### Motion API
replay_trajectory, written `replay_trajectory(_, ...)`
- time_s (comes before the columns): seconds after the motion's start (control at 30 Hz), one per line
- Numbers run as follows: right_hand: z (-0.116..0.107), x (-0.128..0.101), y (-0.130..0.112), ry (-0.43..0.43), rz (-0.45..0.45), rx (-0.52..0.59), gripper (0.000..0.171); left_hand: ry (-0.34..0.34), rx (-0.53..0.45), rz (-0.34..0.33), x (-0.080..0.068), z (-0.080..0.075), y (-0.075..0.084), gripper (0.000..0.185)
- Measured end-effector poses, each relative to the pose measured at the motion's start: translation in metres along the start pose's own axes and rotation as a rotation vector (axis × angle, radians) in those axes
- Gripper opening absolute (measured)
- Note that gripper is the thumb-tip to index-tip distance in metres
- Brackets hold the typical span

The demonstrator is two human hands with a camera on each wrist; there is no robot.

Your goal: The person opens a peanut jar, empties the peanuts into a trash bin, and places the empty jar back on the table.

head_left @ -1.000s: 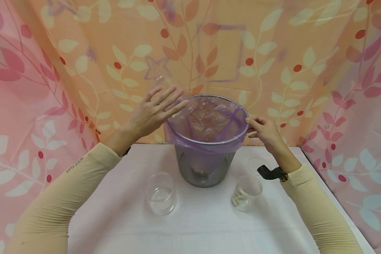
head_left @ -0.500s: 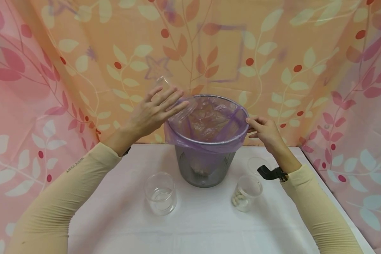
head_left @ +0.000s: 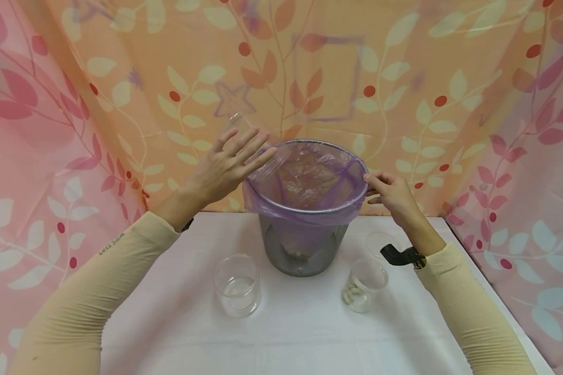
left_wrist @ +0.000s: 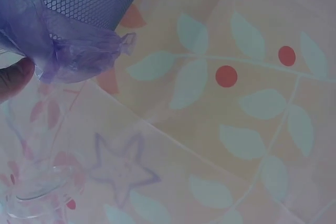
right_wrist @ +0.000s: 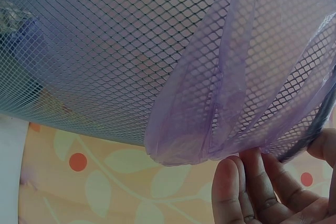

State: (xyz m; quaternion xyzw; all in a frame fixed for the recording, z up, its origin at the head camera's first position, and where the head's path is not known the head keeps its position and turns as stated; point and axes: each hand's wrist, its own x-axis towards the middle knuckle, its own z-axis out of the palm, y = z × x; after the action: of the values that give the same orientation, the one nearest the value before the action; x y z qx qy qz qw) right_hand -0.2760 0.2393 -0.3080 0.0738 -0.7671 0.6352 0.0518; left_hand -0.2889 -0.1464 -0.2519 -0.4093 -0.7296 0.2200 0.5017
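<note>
A mesh trash can [head_left: 309, 263] lined with a purple plastic bag [head_left: 300, 217] stands at the back of the table. Over its left rim my left hand [head_left: 222, 169] holds a clear plastic cup [head_left: 272, 164], tipped with its mouth toward the bin. The thumb is hidden behind in the head view; a thumb tip shows beside the bag in the left wrist view. At the right rim my right hand [head_left: 389, 195] pinches the bag-covered edge. In the right wrist view its fingers [right_wrist: 254, 182] lie under the bag's fold, with the thumb on the rim.
In front of the bin stand a clear round container [head_left: 236, 294] on the left and a clear cup [head_left: 365, 284] with several pale pieces on the right. A clear round lid [head_left: 380, 242] lies beyond that cup. Floral cloth [head_left: 309, 67] walls three sides.
The clear cup in my left hand shifts its tilt slightly. The right hand, the bin and the things on the table stay in place.
</note>
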Motion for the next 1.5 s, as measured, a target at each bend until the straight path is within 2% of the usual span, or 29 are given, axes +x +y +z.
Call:
replay_trajectory(0.4, -0.0002, -0.0002, 0.0013, 0.0, 0.005, 0.025, 0.022, 0.03, 0.006, -0.014, -0.001, 0.0029, 0.0004, 0.056)
replay_trajectory(0.73, 0.0007, 0.002, 0.0016, 0.005, 0.01, 0.005, 0.028, 0.007, -0.007, -0.026, -0.0021, 0.0019, 0.0001, 0.061)
replay_trajectory(0.97, 0.0011, 0.0009, 0.0021, 0.004, 0.001, 0.015, 0.023, 0.0, -0.047, -0.038, -0.003, 0.0019, 0.0006, 0.064)
replay_trajectory(1.5, 0.0003, -0.0002, -0.0002, 0.001, 0.003, 0.003, 0.02, 0.018, -0.05, -0.045, -0.0028, 0.0015, 0.0019, 0.061)
